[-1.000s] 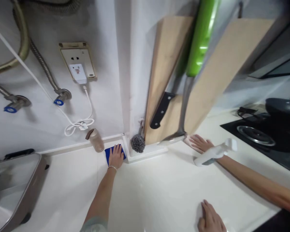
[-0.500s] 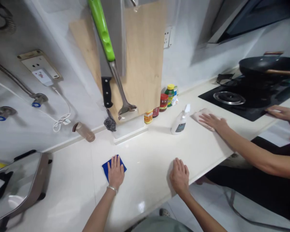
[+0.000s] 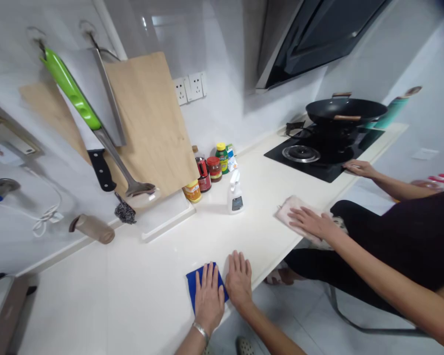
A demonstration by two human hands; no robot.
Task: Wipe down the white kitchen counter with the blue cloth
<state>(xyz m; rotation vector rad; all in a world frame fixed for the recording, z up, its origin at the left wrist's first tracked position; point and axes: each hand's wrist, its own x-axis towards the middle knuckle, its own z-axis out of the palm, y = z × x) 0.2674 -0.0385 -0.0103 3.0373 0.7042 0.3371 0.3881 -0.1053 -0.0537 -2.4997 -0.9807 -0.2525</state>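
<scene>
My left hand (image 3: 209,299), with a bracelet at the wrist, lies flat on a blue cloth (image 3: 193,286) near the counter's front edge. Its fingers are stretched out over the cloth. Just right of it, my right hand (image 3: 239,281) rests on the white counter (image 3: 151,281), fingers extended and nothing visible in them. A white spray bottle (image 3: 236,195) stands upright on the counter beyond both hands. Farther right, another person's hand (image 3: 311,223) presses on a pale pink cloth (image 3: 290,209).
Jars (image 3: 214,169) stand against the wall, beside a hanging cutting board (image 3: 151,123) with a knife and ladle. A brown bottle (image 3: 94,229) leans at the left. A wok (image 3: 346,109) sits on the black cooktop (image 3: 321,165). The other person's second hand (image 3: 358,168) touches the cooktop's edge.
My left hand and the blue cloth have moved right and toward the front edge, close to my right hand. The other person's cloth has come nearer the front edge. The view has turned right.
</scene>
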